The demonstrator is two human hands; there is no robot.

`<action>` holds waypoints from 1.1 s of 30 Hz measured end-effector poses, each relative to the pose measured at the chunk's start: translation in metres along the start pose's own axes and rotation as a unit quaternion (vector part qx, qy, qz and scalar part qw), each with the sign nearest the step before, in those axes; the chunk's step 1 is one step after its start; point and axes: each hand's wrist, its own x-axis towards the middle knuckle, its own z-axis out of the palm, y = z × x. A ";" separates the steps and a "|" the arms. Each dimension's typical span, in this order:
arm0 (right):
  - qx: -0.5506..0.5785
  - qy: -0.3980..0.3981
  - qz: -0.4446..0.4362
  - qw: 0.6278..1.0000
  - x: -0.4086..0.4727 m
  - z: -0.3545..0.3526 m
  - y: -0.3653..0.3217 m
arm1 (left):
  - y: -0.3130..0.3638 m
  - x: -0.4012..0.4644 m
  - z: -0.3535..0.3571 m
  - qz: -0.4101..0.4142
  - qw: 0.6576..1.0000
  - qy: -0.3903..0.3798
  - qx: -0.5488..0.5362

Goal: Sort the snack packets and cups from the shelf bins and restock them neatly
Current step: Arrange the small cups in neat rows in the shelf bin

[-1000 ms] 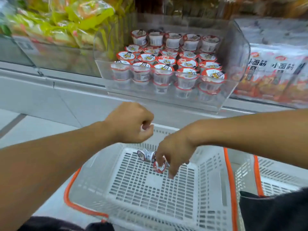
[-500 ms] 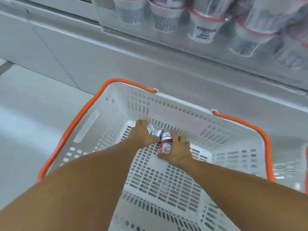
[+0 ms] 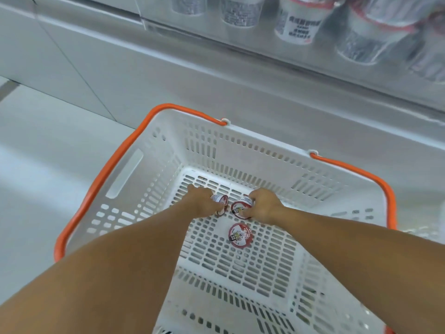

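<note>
Both my arms reach down into a white slotted basket point(image 3: 154, 169) with orange handles. My left hand point(image 3: 201, 203) is closed around a small red-lidded cup point(image 3: 221, 201) lying on its side on the basket floor. My right hand point(image 3: 263, 206) grips a second cup point(image 3: 240, 208), tilted with its red and white lid facing me. A third cup point(image 3: 239, 235) stands upright just nearer to me, untouched. Above, more cups point(image 3: 298, 22) of the same kind stand behind the clear front of a shelf bin.
The basket sits on a pale floor point(image 3: 36, 153) against the grey shelf base point(image 3: 216, 75). The clear bin's edge point(image 3: 265, 48) overhangs the far side. Part of another basket point(image 3: 423, 235) shows at the right.
The view has dropped from the shelf into the basket. My hands went down to the cups, first together over them, now apart with one cup each; a third cup stands free.
</note>
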 end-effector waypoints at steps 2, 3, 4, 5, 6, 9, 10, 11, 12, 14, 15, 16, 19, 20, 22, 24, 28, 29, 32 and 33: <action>0.095 -0.021 0.045 0.994 -0.008 -0.008 0.003 | -0.002 -0.006 0.000 -0.010 0.999 -0.005 -0.045; 0.147 -0.042 0.068 0.986 -0.013 -0.012 0.005 | -0.004 -0.009 0.000 -0.015 0.997 -0.008 -0.082; 0.206 -0.071 0.090 0.972 -0.019 -0.017 0.006 | -0.006 -0.013 -0.001 -0.020 0.992 -0.012 -0.126; 0.265 -0.100 0.110 0.953 -0.026 -0.022 0.006 | -0.006 -0.017 -0.002 -0.029 0.985 -0.017 -0.172; 0.315 -0.131 0.125 0.932 -0.037 -0.028 0.004 | -0.006 -0.023 -0.003 -0.043 0.975 -0.021 -0.215; 0.425 -0.218 0.146 0.866 -0.063 -0.043 -0.003 | -0.003 -0.042 -0.012 -0.056 0.947 -0.023 -0.315; 0.441 -0.239 0.143 0.854 -0.076 -0.050 -0.009 | 0.000 -0.050 -0.016 -0.045 0.939 -0.027 -0.341; 0.454 -0.252 0.136 0.844 -0.087 -0.058 -0.016 | 0.004 -0.059 -0.023 -0.033 0.928 -0.036 -0.368; 0.459 -0.259 0.127 0.841 -0.098 -0.065 -0.022 | 0.008 -0.069 -0.030 -0.019 0.916 -0.048 -0.398; 0.440 -0.270 0.092 0.852 -0.123 -0.085 -0.039 | 0.017 -0.097 -0.050 0.005 0.897 -0.054 -0.438; 0.416 -0.276 0.074 0.863 -0.135 -0.096 -0.048 | 0.021 -0.113 -0.063 0.015 0.894 -0.049 -0.445; 0.385 -0.280 0.053 0.878 -0.151 -0.109 -0.059 | 0.025 -0.130 -0.076 0.027 0.894 -0.043 -0.446; 0.276 -0.270 -0.019 0.922 -0.206 -0.150 -0.092 | 0.041 -0.190 -0.120 0.073 0.909 -0.038 -0.410; 0.259 -0.258 -0.049 0.929 -0.228 -0.164 -0.101 | 0.048 -0.210 -0.136 0.096 0.913 -0.033 -0.395; 0.253 -0.229 -0.119 0.932 -0.271 -0.190 -0.117 | 0.061 -0.253 -0.168 0.153 0.912 0.014 -0.379; 0.295 -0.178 -0.186 0.920 -0.308 -0.214 -0.134 | 0.075 -0.291 -0.196 0.211 0.891 0.084 -0.394; 0.417 0.022 -0.228 0.880 -0.322 -0.265 -0.165 | 0.095 -0.324 -0.238 0.265 0.826 0.256 -0.427; 0.425 0.068 -0.221 0.875 -0.313 -0.278 -0.173 | 0.096 -0.319 -0.244 0.264 0.809 0.308 -0.425; 0.392 0.179 -0.187 0.883 -0.275 -0.318 -0.194 | 0.098 -0.295 -0.261 0.234 0.778 0.463 -0.354; 0.377 0.194 -0.175 0.888 -0.262 -0.330 -0.201 | 0.101 -0.289 -0.263 0.221 0.779 0.490 -0.323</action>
